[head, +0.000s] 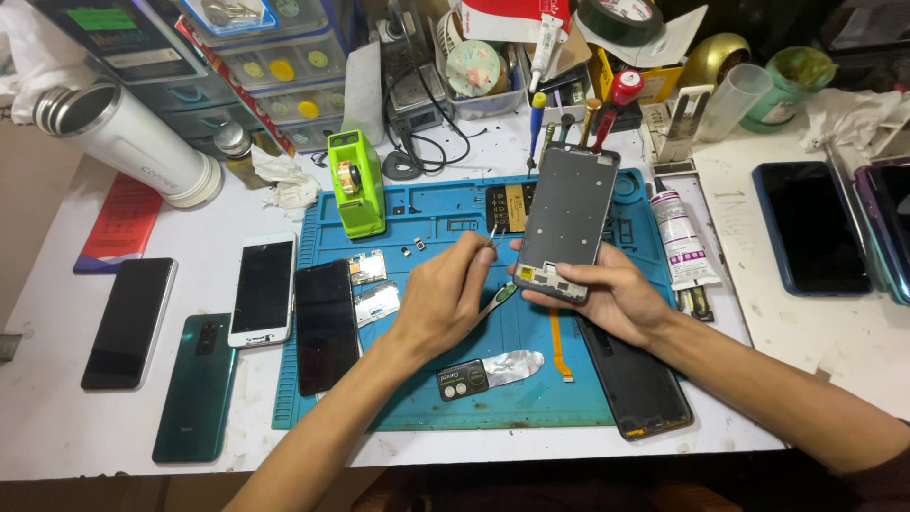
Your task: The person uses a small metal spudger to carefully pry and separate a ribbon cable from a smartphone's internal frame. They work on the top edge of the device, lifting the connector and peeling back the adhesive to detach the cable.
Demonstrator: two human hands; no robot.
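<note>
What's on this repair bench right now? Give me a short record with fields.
Surface: blue work mat on a white table
Left hand: holds thin tweezers
Right hand: holds a phone frame, tilted up
On mat: green tape dispenser, black phone, orange flex cable
Left of mat: white phone, green phone

A dark grey phone frame (567, 220), stripped of its screen, is held tilted above a blue work mat (445, 398), its upper end raised away and its lower edge gripped by the right hand (607, 294); small cut-outs and a pale strip are seen along that lower edge; thin metal tweezers (494, 239) are pinched in the left hand (444, 294), tips pointed up just beside the frame's left edge; whether the tips touch it cannot be told.
</note>
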